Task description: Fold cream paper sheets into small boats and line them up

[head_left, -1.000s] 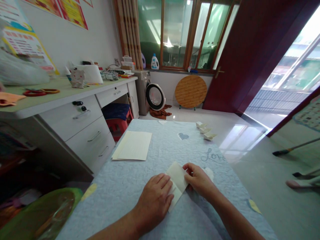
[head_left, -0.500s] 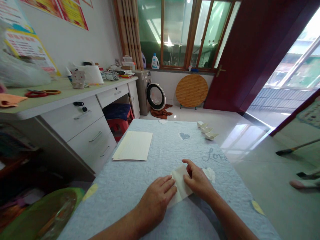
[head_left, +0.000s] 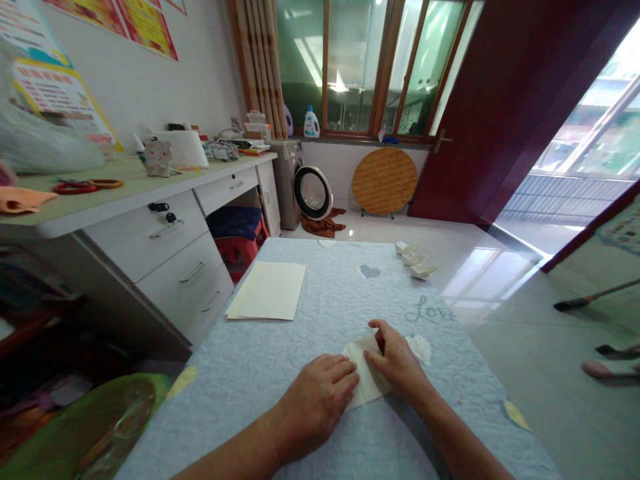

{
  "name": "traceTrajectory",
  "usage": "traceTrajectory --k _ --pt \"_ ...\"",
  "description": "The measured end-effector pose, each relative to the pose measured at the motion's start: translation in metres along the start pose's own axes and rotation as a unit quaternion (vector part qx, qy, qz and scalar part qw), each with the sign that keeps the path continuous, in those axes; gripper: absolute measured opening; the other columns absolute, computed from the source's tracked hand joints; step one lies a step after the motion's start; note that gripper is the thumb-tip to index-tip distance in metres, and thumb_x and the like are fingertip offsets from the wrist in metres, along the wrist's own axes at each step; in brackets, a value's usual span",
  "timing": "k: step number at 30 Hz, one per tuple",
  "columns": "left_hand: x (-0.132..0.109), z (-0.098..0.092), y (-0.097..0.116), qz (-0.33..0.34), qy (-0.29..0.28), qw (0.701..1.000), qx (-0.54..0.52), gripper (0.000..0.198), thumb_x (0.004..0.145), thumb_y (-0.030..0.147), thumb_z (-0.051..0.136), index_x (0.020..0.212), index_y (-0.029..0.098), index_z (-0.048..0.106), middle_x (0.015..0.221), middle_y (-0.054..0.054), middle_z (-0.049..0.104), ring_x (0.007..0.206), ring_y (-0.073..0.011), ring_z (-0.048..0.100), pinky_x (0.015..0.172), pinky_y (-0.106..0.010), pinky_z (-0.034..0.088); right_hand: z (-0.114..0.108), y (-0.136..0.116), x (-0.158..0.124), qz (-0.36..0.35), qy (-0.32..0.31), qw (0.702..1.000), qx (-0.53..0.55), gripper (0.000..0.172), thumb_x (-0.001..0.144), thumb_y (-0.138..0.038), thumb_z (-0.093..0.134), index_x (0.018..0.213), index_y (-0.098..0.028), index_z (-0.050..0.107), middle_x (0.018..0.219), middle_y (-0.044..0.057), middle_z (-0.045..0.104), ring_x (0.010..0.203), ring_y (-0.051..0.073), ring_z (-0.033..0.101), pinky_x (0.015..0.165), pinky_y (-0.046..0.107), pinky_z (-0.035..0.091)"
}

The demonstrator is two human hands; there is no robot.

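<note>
A small cream sheet of paper (head_left: 367,380) with a crease down it lies at a slant on the blue quilted tablecloth (head_left: 270,380). My left hand (head_left: 323,393) presses its left part down, fingers held together and slightly bent over the edge. On the other side, my right hand (head_left: 395,357) grips the right edge, thumb on top and index finger curved past the far corner; the other fingers are partly hidden. Farther left lies a stack of cream paper sheets (head_left: 270,291). Several small folded paper boats (head_left: 423,271) stand in a row at the table's far right corner.
A white desk (head_left: 170,247) runs along the left wall, with scissors (head_left: 83,186) on it. A green basin (head_left: 135,413) stands at the lower left. Beyond the table are a washing machine (head_left: 287,180) with its door open and a round wooden board (head_left: 384,180).
My left hand has shifted slightly right over the paper. My right thumb has moved a little to the left, and the paper has turned or slid slightly right.
</note>
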State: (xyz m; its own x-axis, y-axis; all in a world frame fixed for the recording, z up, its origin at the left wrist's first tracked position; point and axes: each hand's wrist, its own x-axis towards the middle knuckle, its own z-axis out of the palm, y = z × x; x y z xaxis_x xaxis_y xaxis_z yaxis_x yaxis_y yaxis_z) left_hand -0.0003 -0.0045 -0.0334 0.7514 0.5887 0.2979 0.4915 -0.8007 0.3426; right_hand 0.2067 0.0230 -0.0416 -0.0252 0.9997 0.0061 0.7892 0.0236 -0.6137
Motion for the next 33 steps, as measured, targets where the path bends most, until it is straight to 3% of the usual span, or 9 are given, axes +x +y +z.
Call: traceTrajectory --k 2,7,13,20,24,30,33 --pt "0.001 0.002 -0.001 -0.008 0.0 1.0 0.013 0.027 0.096 0.018 0.049 0.119 0.018 0.062 0.122 -0.008 0.067 0.114 -0.0206 0.06 0.101 -0.039 0.049 0.0 -0.001 0.0 -0.001 -0.005 1.0 0.005 0.043 0.074 -0.016 0.058 0.117 -0.016 0.059 0.078 0.001 0.061 0.075 0.02 0.057 0.07 0.029 0.042" --pt "0.002 0.012 -0.006 -0.035 0.002 0.998 0.055 0.03 0.095 0.016 0.05 0.123 0.017 0.059 0.131 -0.009 0.063 0.121 -0.0244 0.057 0.103 -0.043 0.047 -0.001 -0.004 -0.004 -0.046 0.001 0.999 -0.018 0.014 0.078 -0.014 0.055 0.083 -0.019 0.066 0.079 0.003 0.064 0.08 0.021 0.056 0.073 0.031 0.039" --pt "0.002 0.015 -0.005 -0.066 0.003 0.995 0.076 0.037 0.092 0.015 0.053 0.129 0.018 0.054 0.133 -0.008 0.061 0.123 -0.0243 0.054 0.105 -0.043 0.045 0.0 -0.006 -0.011 -0.157 0.026 0.986 -0.051 0.024 0.073 0.0 0.052 0.078 -0.019 0.065 0.081 0.004 0.062 0.084 0.02 0.052 0.079 0.032 0.038" --pt "0.002 0.012 -0.003 -0.078 0.005 0.994 0.075 0.043 0.09 0.017 0.055 0.133 0.015 0.052 0.131 -0.01 0.062 0.12 -0.0248 0.055 0.104 -0.042 0.046 -0.002 -0.008 -0.019 -0.223 0.01 0.974 -0.035 0.023 0.079 0.0 0.052 0.081 -0.019 0.064 0.085 0.005 0.062 0.085 0.021 0.05 0.079 0.032 0.04" --pt "0.002 0.012 -0.003 -0.078 0.0 0.994 0.081 0.041 0.089 0.016 0.057 0.13 0.015 0.054 0.13 -0.009 0.062 0.12 -0.0246 0.055 0.105 -0.042 0.046 0.001 -0.005 -0.019 -0.217 0.012 0.976 0.004 0.024 0.077 0.002 0.049 0.081 -0.019 0.06 0.084 0.004 0.063 0.085 0.021 0.052 0.078 0.031 0.041" --pt "0.001 0.01 -0.002 -0.074 -0.006 0.994 0.08 0.032 0.09 0.018 0.057 0.123 0.017 0.058 0.129 -0.009 0.062 0.12 -0.0257 0.055 0.104 -0.043 0.046 0.011 -0.009 -0.016 -0.138 0.031 0.99 -0.016 0.02 0.079 -0.004 0.053 0.091 -0.018 0.06 0.087 0.005 0.064 0.087 0.022 0.054 0.08 0.033 0.041" --pt "0.003 0.006 -0.001 -0.076 -0.008 0.995 0.067 0.034 0.09 0.017 0.057 0.124 0.017 0.057 0.127 -0.008 0.063 0.118 -0.0253 0.056 0.103 -0.043 0.047 0.012 -0.012 -0.014 -0.135 0.023 0.99 -0.037 0.016 0.079 -0.005 0.054 0.079 -0.019 0.059 0.079 0.003 0.062 0.081 0.021 0.053 0.074 0.031 0.039"
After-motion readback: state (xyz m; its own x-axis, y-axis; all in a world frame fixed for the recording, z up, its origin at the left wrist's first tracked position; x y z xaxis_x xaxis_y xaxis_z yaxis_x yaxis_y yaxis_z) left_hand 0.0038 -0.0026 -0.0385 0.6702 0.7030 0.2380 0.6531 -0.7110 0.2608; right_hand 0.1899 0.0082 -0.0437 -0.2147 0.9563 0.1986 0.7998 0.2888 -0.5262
